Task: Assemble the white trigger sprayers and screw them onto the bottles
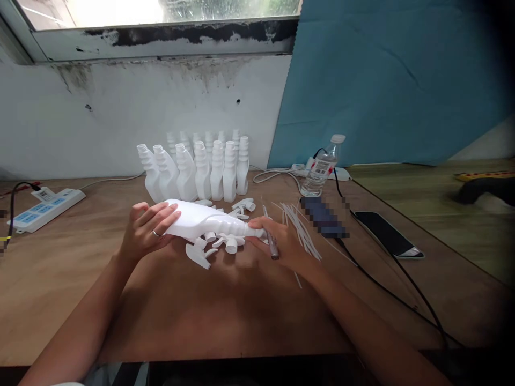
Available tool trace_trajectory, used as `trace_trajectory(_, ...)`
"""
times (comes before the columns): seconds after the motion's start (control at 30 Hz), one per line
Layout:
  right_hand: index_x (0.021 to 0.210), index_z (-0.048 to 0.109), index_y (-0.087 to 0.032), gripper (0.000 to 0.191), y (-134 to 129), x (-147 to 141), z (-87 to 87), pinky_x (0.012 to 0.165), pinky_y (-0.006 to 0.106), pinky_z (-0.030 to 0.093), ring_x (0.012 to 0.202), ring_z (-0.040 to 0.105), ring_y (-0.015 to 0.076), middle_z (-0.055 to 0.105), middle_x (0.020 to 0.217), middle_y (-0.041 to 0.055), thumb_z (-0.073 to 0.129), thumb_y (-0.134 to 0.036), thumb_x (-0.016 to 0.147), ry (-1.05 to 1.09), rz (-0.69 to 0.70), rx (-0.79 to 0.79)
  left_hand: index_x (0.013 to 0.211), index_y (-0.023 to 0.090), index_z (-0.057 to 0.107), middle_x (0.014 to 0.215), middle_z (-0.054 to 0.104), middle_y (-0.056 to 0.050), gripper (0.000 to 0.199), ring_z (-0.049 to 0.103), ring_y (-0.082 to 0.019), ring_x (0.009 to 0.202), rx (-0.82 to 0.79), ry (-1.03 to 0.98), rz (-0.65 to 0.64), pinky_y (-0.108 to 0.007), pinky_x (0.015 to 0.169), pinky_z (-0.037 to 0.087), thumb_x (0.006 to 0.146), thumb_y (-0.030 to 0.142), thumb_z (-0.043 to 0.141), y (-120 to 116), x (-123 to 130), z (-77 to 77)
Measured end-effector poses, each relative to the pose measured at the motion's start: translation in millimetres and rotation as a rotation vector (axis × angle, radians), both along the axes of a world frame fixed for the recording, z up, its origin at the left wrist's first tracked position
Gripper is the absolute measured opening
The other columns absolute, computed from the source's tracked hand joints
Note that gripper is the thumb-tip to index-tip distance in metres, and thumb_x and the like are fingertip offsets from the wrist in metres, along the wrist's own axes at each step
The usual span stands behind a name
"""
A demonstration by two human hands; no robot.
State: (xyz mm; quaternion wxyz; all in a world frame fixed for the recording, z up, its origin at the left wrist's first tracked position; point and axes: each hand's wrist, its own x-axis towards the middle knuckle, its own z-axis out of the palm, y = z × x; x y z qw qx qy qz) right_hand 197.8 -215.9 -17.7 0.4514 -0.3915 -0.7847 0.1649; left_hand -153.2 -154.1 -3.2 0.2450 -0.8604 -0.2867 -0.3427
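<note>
Right, L hand: fingers curled round the base end of a white btl, ring on one finger, so fairly wide but full. R hand: thumb + fingers close in narrow on the neck end of the same btl, which lies roughly level b/w the two hands, above the tabletop. Its mouth is hidden by the R fingers, so can't tell if it's bare or capped. A slim clear stick, poss. a pen, lies against the R fingers; can't tell if gripped or tucked.

Just under and behind the held btl, b/w the hands: loose trigger heads, white, in a jumble, approx. a handful, some part hidden. Just R of the R fingers: a spread of thin white tubes, apart from the heads as far as shows.

Beyond the L fingers: a row of white btls upright nr the wall, more necks behind. Re: progress, front-row necks are open, w/ no trigger head on any; heads + tubes all look separate, so no finished unit shows.

Farther out, R side: blue item (blurred), phone, clear water btl, cables. Far L of the L hand: power strip w/ a plug in.
</note>
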Motion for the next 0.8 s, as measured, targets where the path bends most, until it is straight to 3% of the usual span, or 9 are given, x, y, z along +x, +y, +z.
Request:
trace_trajectory(0.1, 0.101, 0.060, -0.025, 0.016, 11.6, 12.1, -3.0, 0.088, 0.044, 0.051, 0.103, 0.064, 0.0226, 0.070, 0.108, 0.0080, 0.057, -0.016, 0.089, -0.148, -0.014, 0.396, 0.102, 0.027, 0.063, 0.087, 0.073, -0.006, 0.033, 0.068, -0.024, 0.079, -0.138, -0.053, -0.028, -0.038, 0.074, 0.047, 0.077, 0.048, 0.068, -4.7, 11.7, 6.3)
trace_trajectory(0.2, 0.096, 0.059, -0.025, 0.018, 16.3, 19.4, -0.5, 0.096, 0.049, 0.046, 0.113, 0.062, 0.0227, 0.069, 0.116, 0.0071, 0.055, -0.009, 0.089, -0.260, -0.033, 0.665, 0.094, 0.022, 0.066, 0.077, 0.071, -0.006, 0.036, 0.064, -0.021, 0.065, -0.370, -0.182, -0.070, -0.032, 0.060, 0.048, 0.071, 0.050, 0.072, -11.2, 16.8, 15.3)
trace_trajectory(0.33, 0.082, 0.055, -0.024, 0.016, 18.3, 32.3, 2.9, 0.096, 0.048, 0.044, 0.114, 0.062, 0.0210, 0.069, 0.114, 0.0019, 0.057, -0.010, 0.088, -0.274, -0.117, 0.796, 0.089, 0.017, 0.069, 0.078, 0.071, -0.006, 0.035, 0.062, -0.018, 0.061, -0.880, -0.391, -0.051, -0.026, 0.050, 0.044, 0.074, 0.049, 0.068, -6.7, -5.1, 19.7)
trace_trajectory(0.4, 0.083, 0.054, -0.026, 0.015, 22.2, 41.6, 2.4, 0.095, 0.049, 0.046, 0.112, 0.063, 0.0219, 0.068, 0.113, 0.0019, 0.060, -0.012, 0.085, -0.187, -0.261, 0.796, 0.087, 0.014, 0.068, 0.071, 0.067, -0.004, 0.039, 0.057, -0.016, 0.057, -0.994, -0.648, -0.025, -0.025, 0.047, 0.041, 0.072, 0.050, 0.069, 5.7, -24.9, 13.4)
trace_trajectory(0.5, 0.087, 0.051, -0.027, 0.018, 30.5, 51.8, 0.3, 0.091, 0.048, 0.049, 0.107, 0.063, 0.0239, 0.066, 0.111, 0.0051, 0.067, -0.018, 0.082, 0.065, -0.513, 0.718, 0.086, 0.015, 0.058, 0.063, 0.058, 0.000, 0.047, 0.051, -0.014, 0.058, -0.766, -1.117, 0.047, -0.026, 0.049, 0.041, 0.073, 0.061, 0.058, 32.3, -53.8, -2.6)
trace_trajectory(0.57, 0.086, 0.049, -0.026, 0.022, 35.7, 54.0, -0.5, 0.089, 0.046, 0.051, 0.104, 0.063, 0.0249, 0.065, 0.107, 0.0075, 0.070, -0.024, 0.081, 0.258, -0.622, 0.632, 0.090, 0.018, 0.050, 0.072, 0.059, 0.000, 0.047, 0.055, -0.016, 0.074, -0.569, -1.284, 0.090, -0.027, 0.056, 0.045, 0.081, 0.062, 0.037, 49.1, -69.6, -12.9)
trace_trajectory(0.63, 0.085, 0.047, -0.025, 0.027, 39.8, 54.0, -0.6, 0.088, 0.046, 0.051, 0.100, 0.064, 0.0251, 0.064, 0.104, 0.0090, 0.073, -0.030, 0.079, 0.406, -0.666, 0.547, 0.091, 0.019, 0.042, 0.082, 0.059, 0.000, 0.039, 0.055, -0.017, 0.088, -0.469, -1.388, 0.161, -0.027, 0.062, 0.047, 0.084, 0.055, 0.029, 61.3, -82.4, -21.3)
trace_trajectory(0.7, 0.085, 0.046, -0.023, 0.032, 42.9, 53.9, -0.6, 0.088, 0.046, 0.051, 0.098, 0.065, 0.0250, 0.063, 0.102, 0.0098, 0.076, -0.034, 0.076, 0.496, -0.675, 0.490, 0.089, 0.020, 0.035, 0.087, 0.057, 0.001, 0.030, 0.054, -0.016, 0.091, -0.456, -1.441, 0.251, -0.027, 0.064, 0.047, 0.082, 0.049, 0.038, 68.5, -91.9, -28.8)
trace_trajectory(0.8, 0.084, 0.048, -0.021, 0.035, 45.8, 55.2, -1.2, 0.090, 0.047, 0.051, 0.098, 0.064, 0.0251, 0.063, 0.101, 0.0109, 0.078, -0.033, 0.071, 0.573, -0.677, 0.453, 0.085, 0.020, 0.030, 0.089, 0.054, 0.003, 0.035, 0.053, -0.012, 0.089, -0.508, -1.414, 0.361, -0.025, 0.070, 0.046, 0.077, 0.040, 0.058, 74.9, -97.4, -40.5)
